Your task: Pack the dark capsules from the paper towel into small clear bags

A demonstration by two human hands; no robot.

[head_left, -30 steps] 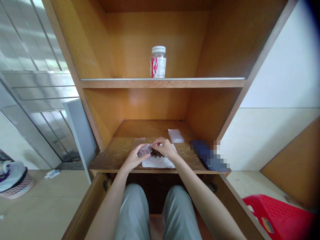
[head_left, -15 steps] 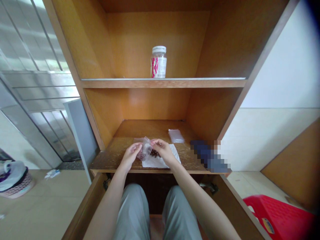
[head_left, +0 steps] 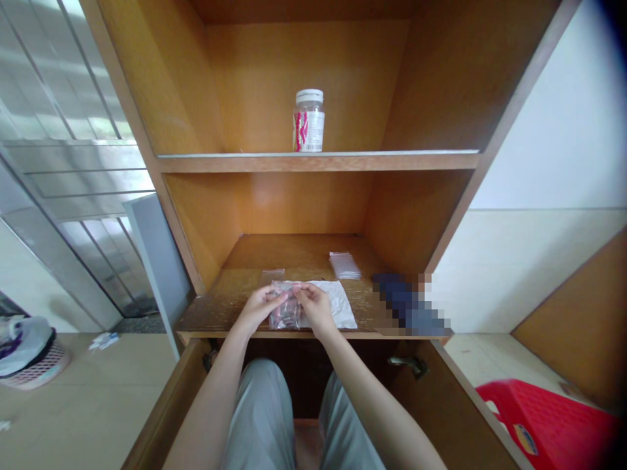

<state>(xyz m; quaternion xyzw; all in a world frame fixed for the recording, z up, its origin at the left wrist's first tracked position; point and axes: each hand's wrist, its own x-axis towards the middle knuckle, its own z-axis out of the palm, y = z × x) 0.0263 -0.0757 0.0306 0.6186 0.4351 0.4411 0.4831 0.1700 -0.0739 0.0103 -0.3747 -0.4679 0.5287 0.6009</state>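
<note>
Both of my hands pinch the top edge of a small clear plastic bag (head_left: 285, 313) with dark pieces inside; it hangs upright between them. My left hand (head_left: 257, 307) holds its left corner and my right hand (head_left: 313, 304) its right corner. They hover over the front of the lower wooden shelf (head_left: 215, 313), beside a white paper sheet (head_left: 337, 304) lying flat. Two flat clear empty bags lie on the shelf, one (head_left: 272, 275) behind my hands and one (head_left: 344, 264) further back right.
A clear jar (head_left: 308, 121) with a white lid and red-white label stands on the upper shelf. A blurred dark blue object (head_left: 409, 305) lies at the shelf's right end. A red plastic stool (head_left: 548, 427) stands low right; a basket (head_left: 27, 356) sits on the floor left.
The bag came off the paper toward the shelf's front edge and now hangs upright. My right hand left the dark pieces on the paper and took the bag's top; the paper is now bare.
</note>
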